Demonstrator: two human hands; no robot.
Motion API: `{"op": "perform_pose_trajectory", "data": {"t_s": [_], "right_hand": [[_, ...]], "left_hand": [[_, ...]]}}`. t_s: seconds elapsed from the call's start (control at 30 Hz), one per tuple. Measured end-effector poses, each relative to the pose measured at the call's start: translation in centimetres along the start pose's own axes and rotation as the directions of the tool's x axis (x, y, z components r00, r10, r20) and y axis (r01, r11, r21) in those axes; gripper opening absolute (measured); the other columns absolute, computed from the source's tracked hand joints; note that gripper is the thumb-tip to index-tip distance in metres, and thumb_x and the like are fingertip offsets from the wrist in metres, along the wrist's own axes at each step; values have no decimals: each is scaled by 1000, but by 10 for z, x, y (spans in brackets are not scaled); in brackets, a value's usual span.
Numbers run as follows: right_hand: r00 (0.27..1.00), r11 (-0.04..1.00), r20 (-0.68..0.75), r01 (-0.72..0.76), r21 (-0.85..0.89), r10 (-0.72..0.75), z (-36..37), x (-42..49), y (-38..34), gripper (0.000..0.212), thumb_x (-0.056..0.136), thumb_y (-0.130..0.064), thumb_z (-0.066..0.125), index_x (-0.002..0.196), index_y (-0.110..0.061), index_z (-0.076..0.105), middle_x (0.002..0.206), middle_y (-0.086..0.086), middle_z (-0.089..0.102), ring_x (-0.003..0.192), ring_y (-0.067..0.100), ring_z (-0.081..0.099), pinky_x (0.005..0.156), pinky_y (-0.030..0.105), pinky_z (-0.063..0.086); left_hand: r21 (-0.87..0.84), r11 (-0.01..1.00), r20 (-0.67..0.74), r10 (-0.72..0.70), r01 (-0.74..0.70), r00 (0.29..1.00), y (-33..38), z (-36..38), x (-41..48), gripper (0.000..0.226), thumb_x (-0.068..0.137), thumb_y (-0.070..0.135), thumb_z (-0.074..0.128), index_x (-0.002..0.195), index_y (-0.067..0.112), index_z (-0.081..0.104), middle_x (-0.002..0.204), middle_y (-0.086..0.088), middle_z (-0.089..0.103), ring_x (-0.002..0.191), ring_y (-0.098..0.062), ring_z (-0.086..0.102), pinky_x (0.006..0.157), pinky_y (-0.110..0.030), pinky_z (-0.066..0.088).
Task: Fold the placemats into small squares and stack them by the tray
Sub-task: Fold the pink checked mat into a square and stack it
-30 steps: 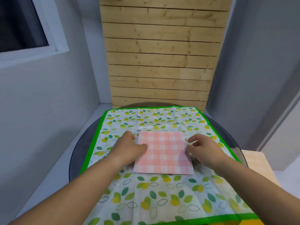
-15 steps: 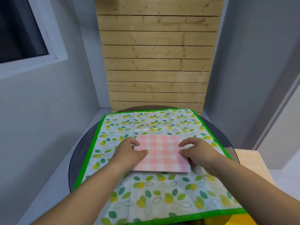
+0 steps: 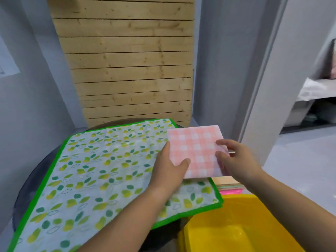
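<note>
**Folded gingham placemat held in both hands at the worktop's right edge**

Nearest to us, at lower right, we record a yellow tray [image 3: 227, 215] with its interior facing up. Just beyond its far rim lies a stack of folded placemats [image 3: 230, 187], of which only layered edges show, one of them bright pink.

A leaf-print mat [image 3: 109, 170] with a green border lies flat across the dark round worktop [image 3: 32, 179] and covers most of it.

The left hand [image 3: 170, 170] grips the near-left edge of the pink gingham placemat [image 3: 196, 148], thumb on top and the remaining fingers beneath. The right hand [image 3: 234, 160] holds the right edge, its fingers [image 3: 223, 142] clamped on the cloth.

The placemat is folded to a small square. It is held over the mat's right border, overhanging it, with the stack directly nearer to us.

Behind the worktop we note a wooden slat panel [image 3: 131, 70] between grey walls.
</note>
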State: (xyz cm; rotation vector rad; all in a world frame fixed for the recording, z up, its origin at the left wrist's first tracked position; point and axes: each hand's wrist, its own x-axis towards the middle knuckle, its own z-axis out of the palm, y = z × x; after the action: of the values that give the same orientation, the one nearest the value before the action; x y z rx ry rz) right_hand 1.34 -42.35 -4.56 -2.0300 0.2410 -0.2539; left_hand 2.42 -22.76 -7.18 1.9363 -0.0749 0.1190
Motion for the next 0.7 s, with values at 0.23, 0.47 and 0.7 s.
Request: {"op": "perform_pose_trajectory", "data": {"t_s": [0.23,0.47,0.7], "right_hand": [[993,994,-118,-23,-103,11,-101,13,61,37,101,-21,51,137,-19,55,124,3,59,95,24,66,73,37,62],[992,980,-111,-74,-186,54,-133,49,146,36,100,-21,49,135,-19,57,129,10,57,103,30,64,76,37,61],[999,981,-32,-15,-192,9,-86,104,202,40,103,-23,45,142,-14,51,134,1,48,110,16,50,72,20,50]], "left_hand": [[-102,995,57,19,-13,998,32,151,-5,68,83,33,73,143,33,39,136,9,55,124,-12,55,104,-37,50],[-167,974,81,-142,154,987,3,252,-3,81,88,35,69,154,35,21,147,7,45,137,-21,42,111,-46,45],[-75,986,0,-151,150,989,-60,267,38,76,87,48,58,154,37,25,150,8,43,138,-19,42,112,-48,44]]}}
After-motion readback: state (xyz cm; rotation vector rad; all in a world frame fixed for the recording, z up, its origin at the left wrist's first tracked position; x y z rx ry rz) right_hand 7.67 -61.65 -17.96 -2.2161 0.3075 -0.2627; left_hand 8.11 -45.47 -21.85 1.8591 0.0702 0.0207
